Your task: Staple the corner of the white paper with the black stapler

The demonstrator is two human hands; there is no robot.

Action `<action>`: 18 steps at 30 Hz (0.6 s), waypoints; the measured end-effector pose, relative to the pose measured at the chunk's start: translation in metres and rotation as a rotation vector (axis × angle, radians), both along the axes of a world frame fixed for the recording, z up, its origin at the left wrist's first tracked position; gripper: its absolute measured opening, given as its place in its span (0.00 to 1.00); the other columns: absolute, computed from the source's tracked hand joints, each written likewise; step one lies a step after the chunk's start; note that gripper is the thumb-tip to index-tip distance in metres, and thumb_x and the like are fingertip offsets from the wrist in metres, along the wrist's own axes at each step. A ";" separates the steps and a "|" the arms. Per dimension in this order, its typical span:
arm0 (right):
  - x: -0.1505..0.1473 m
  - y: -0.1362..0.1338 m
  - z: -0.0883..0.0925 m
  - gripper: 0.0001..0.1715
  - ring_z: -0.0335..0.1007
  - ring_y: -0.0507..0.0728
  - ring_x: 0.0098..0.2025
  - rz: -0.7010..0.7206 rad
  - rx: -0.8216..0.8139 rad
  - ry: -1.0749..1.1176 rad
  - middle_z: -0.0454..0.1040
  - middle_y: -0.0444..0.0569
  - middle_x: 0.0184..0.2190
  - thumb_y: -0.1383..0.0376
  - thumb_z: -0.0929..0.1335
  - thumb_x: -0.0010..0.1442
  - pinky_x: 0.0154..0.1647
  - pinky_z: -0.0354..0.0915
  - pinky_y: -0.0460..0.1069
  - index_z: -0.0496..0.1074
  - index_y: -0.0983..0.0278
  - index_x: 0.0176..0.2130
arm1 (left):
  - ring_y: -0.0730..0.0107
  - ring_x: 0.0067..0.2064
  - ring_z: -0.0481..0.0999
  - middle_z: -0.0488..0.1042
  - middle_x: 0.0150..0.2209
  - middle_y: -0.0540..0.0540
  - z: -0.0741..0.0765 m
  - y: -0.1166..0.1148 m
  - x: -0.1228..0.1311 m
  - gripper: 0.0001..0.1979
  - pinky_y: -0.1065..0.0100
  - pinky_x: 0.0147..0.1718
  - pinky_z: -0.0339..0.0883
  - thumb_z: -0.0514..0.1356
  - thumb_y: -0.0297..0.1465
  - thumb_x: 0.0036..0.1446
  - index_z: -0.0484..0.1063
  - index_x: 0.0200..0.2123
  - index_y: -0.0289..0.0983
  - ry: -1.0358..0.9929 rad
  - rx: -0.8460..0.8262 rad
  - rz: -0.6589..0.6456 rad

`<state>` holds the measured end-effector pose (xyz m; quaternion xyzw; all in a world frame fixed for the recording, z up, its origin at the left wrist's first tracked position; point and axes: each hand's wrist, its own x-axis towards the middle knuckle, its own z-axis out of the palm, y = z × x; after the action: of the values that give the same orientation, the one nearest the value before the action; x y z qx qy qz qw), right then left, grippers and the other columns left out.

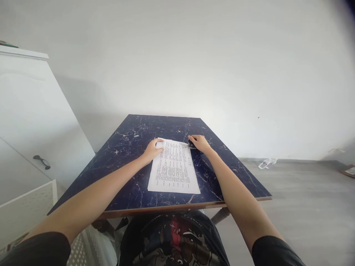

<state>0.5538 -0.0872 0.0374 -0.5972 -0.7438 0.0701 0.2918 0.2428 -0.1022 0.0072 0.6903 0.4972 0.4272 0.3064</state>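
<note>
Two hands at the printed paper, one on a black object

The left hand's point(152, 150) fingers are closed on the printed paper's point(174, 166) upper left edge, thumb over its face. The right hand's point(201, 143) fingers curl around a small black object point(192, 143) at the upper right corner; they mostly cover it, so its exact kind cannot be told.

The paper lies on the middle of the dark blue table point(163, 125), a narrow strip separating its bottom from the near edge. The surface runs on to the far edge by the wall point(177, 66), with wider room left and right of the paper.

Counted: two hands, one black object, one table, one dark handle point(42, 162) on the white cabinet point(33, 92) at left, and one clear plastic item point(267, 163) on the floor point(294, 192) at right. How many sheets make up the paper cannot be told; its print is too small to read. The cabinet is cut off by the frame, and an object at the far right is partly out of view.
</note>
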 end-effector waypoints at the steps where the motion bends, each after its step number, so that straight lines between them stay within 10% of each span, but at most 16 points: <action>1: -0.001 -0.001 0.000 0.33 0.66 0.56 0.28 -0.011 0.009 -0.005 0.74 0.47 0.23 0.44 0.58 0.71 0.32 0.58 0.49 0.78 0.62 0.33 | 0.55 0.52 0.78 0.77 0.53 0.41 0.000 -0.001 0.001 0.20 0.55 0.56 0.69 0.64 0.23 0.51 0.77 0.50 0.38 0.004 0.006 0.007; 18: -0.028 -0.006 -0.004 0.32 0.69 0.58 0.32 -0.140 0.012 -0.026 0.76 0.49 0.27 0.48 0.57 0.73 0.31 0.54 0.48 0.75 0.61 0.30 | 0.54 0.54 0.76 0.75 0.52 0.41 0.003 -0.009 0.009 0.19 0.54 0.59 0.66 0.65 0.23 0.53 0.78 0.49 0.38 0.081 0.038 0.063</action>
<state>0.5262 -0.0933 0.0332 -0.6471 -0.7041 0.0375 0.2899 0.2513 -0.1115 0.0101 0.6969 0.5224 0.4175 0.2592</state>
